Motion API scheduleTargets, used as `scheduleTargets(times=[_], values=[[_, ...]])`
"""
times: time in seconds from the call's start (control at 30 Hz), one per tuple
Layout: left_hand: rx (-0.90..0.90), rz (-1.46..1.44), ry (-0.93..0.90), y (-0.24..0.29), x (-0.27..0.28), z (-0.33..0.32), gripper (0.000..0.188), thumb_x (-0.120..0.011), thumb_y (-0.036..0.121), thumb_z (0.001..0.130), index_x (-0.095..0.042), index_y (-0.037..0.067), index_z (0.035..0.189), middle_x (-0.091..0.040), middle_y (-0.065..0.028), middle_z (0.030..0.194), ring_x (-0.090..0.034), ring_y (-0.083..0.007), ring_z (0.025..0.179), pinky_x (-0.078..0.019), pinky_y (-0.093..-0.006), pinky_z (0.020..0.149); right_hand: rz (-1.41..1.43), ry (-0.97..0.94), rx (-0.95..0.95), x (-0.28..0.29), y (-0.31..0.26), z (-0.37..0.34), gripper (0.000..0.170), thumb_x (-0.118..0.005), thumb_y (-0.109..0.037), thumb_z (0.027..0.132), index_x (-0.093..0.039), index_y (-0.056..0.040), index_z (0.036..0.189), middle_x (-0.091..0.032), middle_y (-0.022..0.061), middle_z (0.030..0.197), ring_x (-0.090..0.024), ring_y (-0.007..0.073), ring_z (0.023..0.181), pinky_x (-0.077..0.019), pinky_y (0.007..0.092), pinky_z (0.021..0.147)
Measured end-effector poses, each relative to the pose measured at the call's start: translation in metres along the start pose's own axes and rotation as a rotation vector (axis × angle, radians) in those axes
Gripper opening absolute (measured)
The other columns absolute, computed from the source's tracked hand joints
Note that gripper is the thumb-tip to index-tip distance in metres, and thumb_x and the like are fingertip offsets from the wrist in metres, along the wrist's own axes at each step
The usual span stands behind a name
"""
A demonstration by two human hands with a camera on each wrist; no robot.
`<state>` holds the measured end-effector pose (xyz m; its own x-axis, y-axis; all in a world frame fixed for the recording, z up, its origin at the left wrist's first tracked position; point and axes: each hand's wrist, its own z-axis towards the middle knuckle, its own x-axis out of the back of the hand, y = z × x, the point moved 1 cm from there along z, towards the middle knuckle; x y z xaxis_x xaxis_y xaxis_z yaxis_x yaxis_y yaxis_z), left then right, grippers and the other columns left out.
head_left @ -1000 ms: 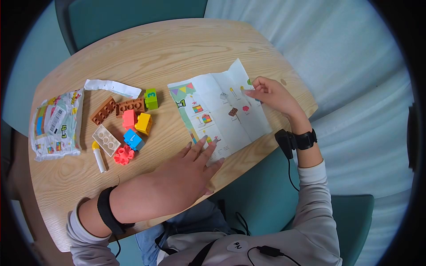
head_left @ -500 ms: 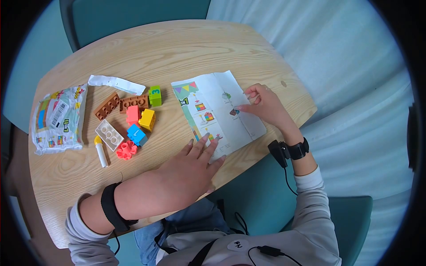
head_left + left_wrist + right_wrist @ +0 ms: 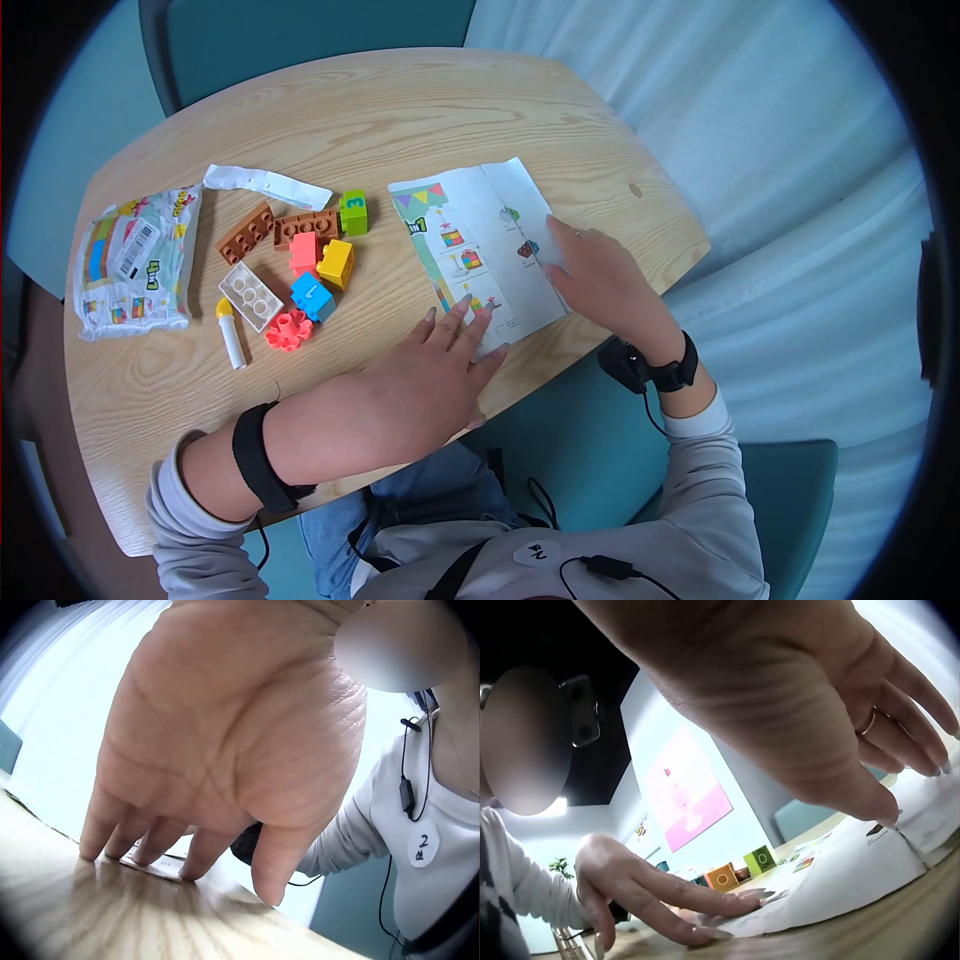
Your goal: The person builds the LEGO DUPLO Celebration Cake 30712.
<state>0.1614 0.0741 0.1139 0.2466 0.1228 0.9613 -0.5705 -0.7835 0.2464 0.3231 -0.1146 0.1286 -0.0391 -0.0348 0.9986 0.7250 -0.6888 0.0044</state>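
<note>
A printed instruction leaflet (image 3: 522,290) lies on the table, its right part folded so the sheet is narrower than its full width. My left hand (image 3: 415,385) rests its spread fingertips on the lower left corner. In the left wrist view the left hand's palm (image 3: 225,742) faces the camera with fingertips down at the tabletop. My right hand (image 3: 608,282) lies along the leaflet's right edge with fingers extended. In the right wrist view, the right thumb (image 3: 874,799) touches the paper (image 3: 840,870) beside a fold line.
Left of the leaflet sit toy bricks: brown (image 3: 246,233), green (image 3: 353,212), yellow (image 3: 336,263), blue (image 3: 312,297) and white (image 3: 250,297), plus a coral flower piece (image 3: 289,330) and toy candle (image 3: 231,340). A printed bag (image 3: 140,260) and torn strip (image 3: 265,186) lie farther left.
The leaflet's right part has been folded over, hiding some pictures. My right hand has moved down and its fingers have straightened onto the edge. The left hand stays on the corner.
</note>
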Motion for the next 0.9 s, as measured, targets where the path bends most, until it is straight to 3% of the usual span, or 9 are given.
scheduleTargets(times=[0.13,0.2,0.33,0.43,0.5,0.53,0.63,0.73,0.9], values=[[-0.001,0.038,0.008,0.000,-0.002,0.001,0.064,-0.048,0.041,0.099,-0.033,0.000,0.146,-0.024,-0.0321,0.151,-0.024,-0.0479,0.141,-0.0254,-0.0495,0.115,-0.196,-0.054,0.018,-0.019,-0.015,-0.003,0.051,-0.060,-0.012,0.085,-0.047,0.0118,0.127,-0.066,0.0208,0.090,-0.067,0.0335,0.082,-0.0546,0.0410,0.065],[0.003,0.045,0.001,0.001,-0.001,0.001,0.064,-0.048,0.041,0.099,-0.033,0.000,0.146,-0.024,-0.0322,0.151,-0.024,-0.0479,0.141,-0.0255,-0.0495,0.115,-0.300,0.283,0.100,-0.040,-0.017,-0.003,0.042,-0.060,-0.011,0.084,-0.051,0.0107,0.119,-0.066,0.0221,0.086,-0.067,0.0340,0.078,-0.0544,0.0405,0.060],[0.003,0.033,-0.012,-0.001,-0.002,0.002,0.064,-0.047,0.040,0.099,-0.032,0.000,0.146,-0.024,-0.0329,0.151,-0.025,-0.0483,0.141,-0.0261,-0.0496,0.115,-0.319,0.214,0.026,-0.024,-0.025,0.000,0.032,-0.060,-0.012,0.084,-0.053,0.0051,0.110,-0.067,0.0193,0.083,-0.068,0.0328,0.078,-0.0549,0.0404,0.062],[-0.005,0.021,-0.005,-0.003,-0.003,0.002,0.064,-0.048,0.040,0.099,-0.033,0.000,0.146,-0.023,-0.0334,0.151,-0.025,-0.0487,0.141,-0.0264,-0.0497,0.115,-0.095,0.088,-0.163,0.005,-0.001,0.007,0.024,-0.058,-0.006,0.083,-0.053,0.0001,0.105,-0.069,0.0172,0.082,-0.068,0.0314,0.076,-0.0543,0.0382,0.062],[-0.011,0.016,0.002,-0.003,-0.003,0.002,0.064,-0.048,0.040,0.099,-0.033,-0.001,0.146,-0.023,-0.0337,0.151,-0.025,-0.0490,0.140,-0.0265,-0.0498,0.115,0.373,0.251,-0.120,0.012,0.034,0.006,0.029,-0.058,-0.004,0.085,-0.052,-0.0017,0.114,-0.068,0.0128,0.078,-0.068,0.0242,0.074,-0.0523,0.0325,0.065],[-0.011,0.013,-0.010,-0.002,-0.002,0.002,0.064,-0.048,0.040,0.099,-0.033,-0.001,0.146,-0.022,-0.0339,0.151,-0.025,-0.0492,0.140,-0.0265,-0.0501,0.115,0.372,0.251,-0.122,0.010,0.054,0.006,0.029,-0.058,-0.004,0.085,-0.052,-0.0017,0.114,-0.068,0.0128,0.078,-0.068,0.0242,0.074,-0.0523,0.0325,0.065],[-0.010,0.015,-0.014,-0.002,-0.002,0.002,0.064,-0.049,0.039,0.099,-0.033,-0.001,0.146,-0.021,-0.0344,0.151,-0.024,-0.0494,0.141,-0.0264,-0.0505,0.114,0.968,0.202,-0.369,0.001,0.099,0.001,0.039,-0.062,-0.011,0.091,-0.050,-0.0023,0.127,-0.067,0.0074,0.092,-0.062,0.0105,0.084,-0.0480,0.0228,0.072],[-0.005,0.014,-0.019,-0.001,-0.002,0.002,0.064,-0.049,0.039,0.099,-0.032,-0.001,0.146,-0.021,-0.0347,0.151,-0.024,-0.0494,0.141,-0.0261,-0.0507,0.115,1.254,0.022,-0.629,-0.010,0.104,-0.001,0.047,-0.064,-0.016,0.092,-0.047,-0.0013,0.133,-0.066,0.0088,0.105,-0.063,0.0109,0.091,-0.0496,0.0229,0.074],[-0.003,0.007,-0.036,0.000,0.000,0.001,0.065,-0.049,0.039,0.099,-0.032,-0.001,0.146,-0.019,-0.0345,0.152,-0.022,-0.0494,0.141,-0.0252,-0.0508,0.115,1.480,-0.060,-0.511,-0.029,0.100,0.006,0.045,-0.062,-0.023,0.095,-0.050,0.0003,0.131,-0.066,0.0091,0.112,-0.064,0.0130,0.099,-0.0528,0.0263,0.082]])
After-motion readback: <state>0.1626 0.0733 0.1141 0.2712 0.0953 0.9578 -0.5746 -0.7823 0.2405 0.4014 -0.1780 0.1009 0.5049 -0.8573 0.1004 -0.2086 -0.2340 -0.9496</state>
